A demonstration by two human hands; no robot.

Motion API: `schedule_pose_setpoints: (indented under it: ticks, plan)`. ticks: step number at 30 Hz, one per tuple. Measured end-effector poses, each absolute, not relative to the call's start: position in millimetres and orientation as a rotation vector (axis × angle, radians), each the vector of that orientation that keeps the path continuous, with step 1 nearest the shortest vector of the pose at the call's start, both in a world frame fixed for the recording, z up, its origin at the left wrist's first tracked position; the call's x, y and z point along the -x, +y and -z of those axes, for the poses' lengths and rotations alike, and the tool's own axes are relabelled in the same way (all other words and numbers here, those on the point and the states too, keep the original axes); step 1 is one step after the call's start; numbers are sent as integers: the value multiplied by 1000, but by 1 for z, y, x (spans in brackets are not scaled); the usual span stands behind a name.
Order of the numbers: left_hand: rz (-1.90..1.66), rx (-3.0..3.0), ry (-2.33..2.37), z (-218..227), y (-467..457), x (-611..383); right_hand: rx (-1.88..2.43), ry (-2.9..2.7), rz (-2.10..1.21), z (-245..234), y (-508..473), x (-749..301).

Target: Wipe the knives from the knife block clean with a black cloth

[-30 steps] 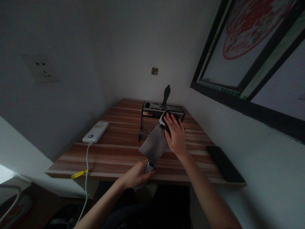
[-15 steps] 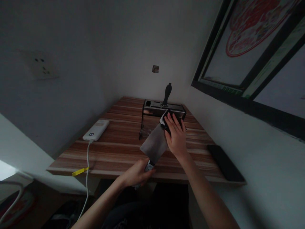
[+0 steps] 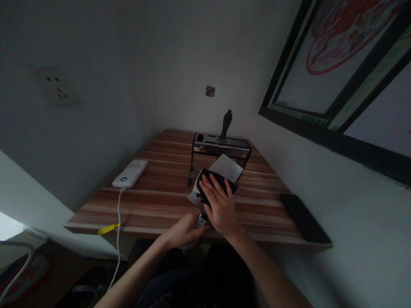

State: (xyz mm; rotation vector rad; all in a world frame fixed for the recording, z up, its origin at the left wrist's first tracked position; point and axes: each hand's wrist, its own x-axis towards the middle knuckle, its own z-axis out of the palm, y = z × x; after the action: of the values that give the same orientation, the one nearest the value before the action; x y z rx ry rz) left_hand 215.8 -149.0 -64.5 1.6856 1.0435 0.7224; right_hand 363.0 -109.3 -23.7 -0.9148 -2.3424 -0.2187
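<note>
A cleaver with a broad, pale metal blade points away from me over the table. Its handle is wrapped in something whitish, and my left hand is closed round it at the front edge. My right hand presses a black cloth-like sheet with white edges onto the middle of the blade, fingers laid across it. The blade's far end and a near corner show past the sheet; the rest is covered. Behind the blade stands a metal-topped knife rack holding one dark-handled tool.
On the left of the wood-grain table lies a white power bank with a white cable running off the edge and a yellow tag. A black phone lies at the right edge. Walls stand close around.
My right hand has drawn the black sheet along the blade towards the handle, uncovering the blade's far end. My left hand stays on the handle.
</note>
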Motion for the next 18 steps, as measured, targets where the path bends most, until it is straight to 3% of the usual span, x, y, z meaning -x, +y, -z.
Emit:
schedule_pose_setpoints:
  ticks: [11, 18]
  plan:
    - [-670, -1656, 1111, 83, -147, -211, 835, -2411, -19, 43, -140, -348]
    - [-649, -1702, 1205, 86, -147, -205, 819, -2471, 16, 45, -147, -350]
